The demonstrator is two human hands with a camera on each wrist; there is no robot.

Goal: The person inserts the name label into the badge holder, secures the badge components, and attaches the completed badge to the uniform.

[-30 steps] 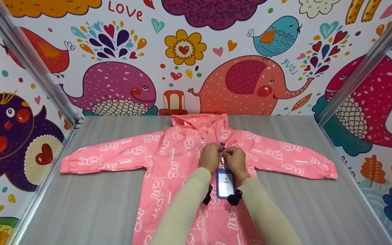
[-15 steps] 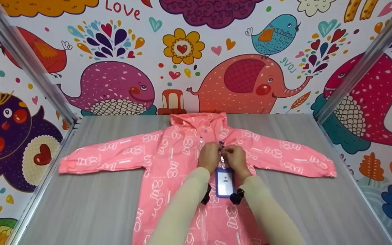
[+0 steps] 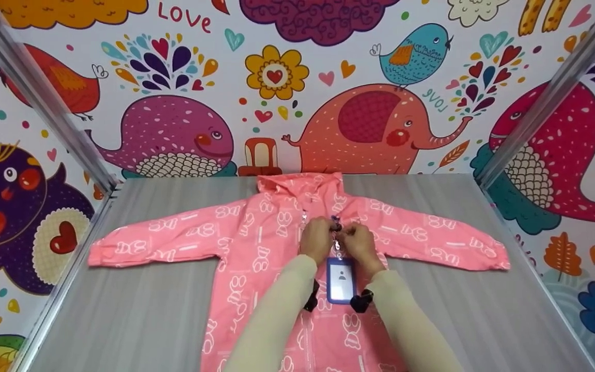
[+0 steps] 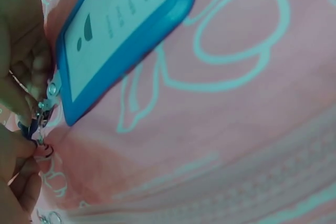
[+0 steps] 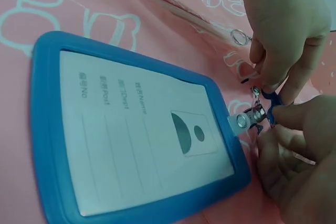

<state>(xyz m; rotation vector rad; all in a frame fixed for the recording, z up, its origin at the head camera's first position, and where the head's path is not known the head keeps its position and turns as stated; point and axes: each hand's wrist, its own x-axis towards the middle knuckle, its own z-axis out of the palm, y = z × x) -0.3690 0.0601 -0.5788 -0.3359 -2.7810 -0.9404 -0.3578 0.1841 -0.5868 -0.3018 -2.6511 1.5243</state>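
A pink jacket (image 3: pixel 256 248) with white rabbit outlines lies spread on the table. On its chest is a blue-framed badge holder (image 3: pixel 341 280) with a white card inside. My left hand (image 3: pixel 316 239) and right hand (image 3: pixel 358 243) meet just above it, fingertips close together. In the right wrist view, both hands pinch a small dark blue strap piece (image 5: pixel 272 99) beside the metal clip (image 5: pixel 255 114) at the holder's top. The fingers partly hide this strap piece. In the left wrist view, the badge holder (image 4: pixel 113 35) lies flat or nearly so on the fabric.
The grey table (image 3: pixel 137 310) extends on both sides of the jacket. Metal corner posts (image 3: pixel 60 103) and cartoon-printed walls (image 3: pixel 277 124) enclose it. A ring on the jacket's zipper pull (image 5: pixel 240 37) lies near the left hand.
Both hands stay together above the badge holder, their fingers shifting only slightly. The head view has moved a little; the jacket lies as before.
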